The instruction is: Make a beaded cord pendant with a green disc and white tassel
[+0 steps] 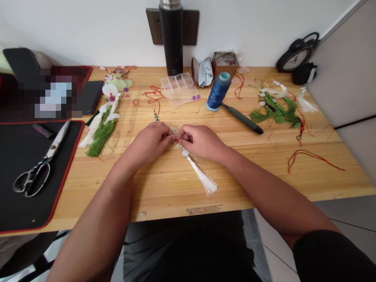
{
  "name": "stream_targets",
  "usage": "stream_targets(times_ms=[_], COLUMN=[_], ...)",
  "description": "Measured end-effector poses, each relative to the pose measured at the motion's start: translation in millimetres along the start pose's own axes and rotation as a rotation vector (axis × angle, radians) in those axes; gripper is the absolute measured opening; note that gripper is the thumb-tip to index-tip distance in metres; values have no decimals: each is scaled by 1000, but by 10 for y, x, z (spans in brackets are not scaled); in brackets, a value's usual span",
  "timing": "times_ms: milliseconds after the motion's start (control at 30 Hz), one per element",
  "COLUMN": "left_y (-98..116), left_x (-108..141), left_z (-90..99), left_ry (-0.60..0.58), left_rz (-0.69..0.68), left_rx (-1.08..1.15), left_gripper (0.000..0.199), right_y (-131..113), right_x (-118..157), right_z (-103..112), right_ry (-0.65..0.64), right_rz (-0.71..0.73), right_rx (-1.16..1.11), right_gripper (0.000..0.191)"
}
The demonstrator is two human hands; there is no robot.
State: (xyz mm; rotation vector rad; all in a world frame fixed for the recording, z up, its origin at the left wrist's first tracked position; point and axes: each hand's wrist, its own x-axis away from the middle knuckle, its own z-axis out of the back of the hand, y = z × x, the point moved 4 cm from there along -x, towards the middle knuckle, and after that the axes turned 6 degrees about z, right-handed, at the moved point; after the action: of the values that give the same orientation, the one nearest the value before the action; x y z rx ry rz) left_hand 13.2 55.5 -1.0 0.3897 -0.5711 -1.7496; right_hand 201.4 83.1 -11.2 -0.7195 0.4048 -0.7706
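Over the middle of the table, my left hand and my right hand almost meet, each with thumb and fingers closed in a pinch. A small red bead shows between the fingertips, on the thin cord they pinch. Below my right fingers hangs a white flower-shaped piece, joined to a white tassel that lies on the wood toward the front edge. Some green beads on a cord loop lie just beyond my left hand. My fingers partly hide the cord.
Scissors rest on a black mat at left. Green and white tassels lie nearby, with more green tassels at right. A blue thread spool, a dark pen-like tool, a clear bead box and a black flask stand beyond.
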Motion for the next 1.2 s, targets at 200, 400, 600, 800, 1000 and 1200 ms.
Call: stream_targets(times_ms=[200,400,600,800,1000,1200], left_y=[18,28,21,29,22,23], left_x=[-5,-7,-9,-11,-3,2], left_z=[2,-4,-11,-6,-1,-4], left_ry=[-3,-5,5,-8,-3,-1], left_rz=[1,4,6,3,6,-15], left_rx=[2,2,6,-2,-6,-10], left_gripper=[30,32,31,31,30,31], right_y=[10,-9,-31,-32,-33,-38], right_x=[-11,-14,-12,-19,-14,-12], right_z=[-21,-16,-14,-23,-21,-14], right_ry=[-2,14,33,48,53,50], right_rz=[7,-8,-30,-21,-16,-25], right_rx=[37,38,30,31,12,2], right_gripper=[7,5,3,4,6,12])
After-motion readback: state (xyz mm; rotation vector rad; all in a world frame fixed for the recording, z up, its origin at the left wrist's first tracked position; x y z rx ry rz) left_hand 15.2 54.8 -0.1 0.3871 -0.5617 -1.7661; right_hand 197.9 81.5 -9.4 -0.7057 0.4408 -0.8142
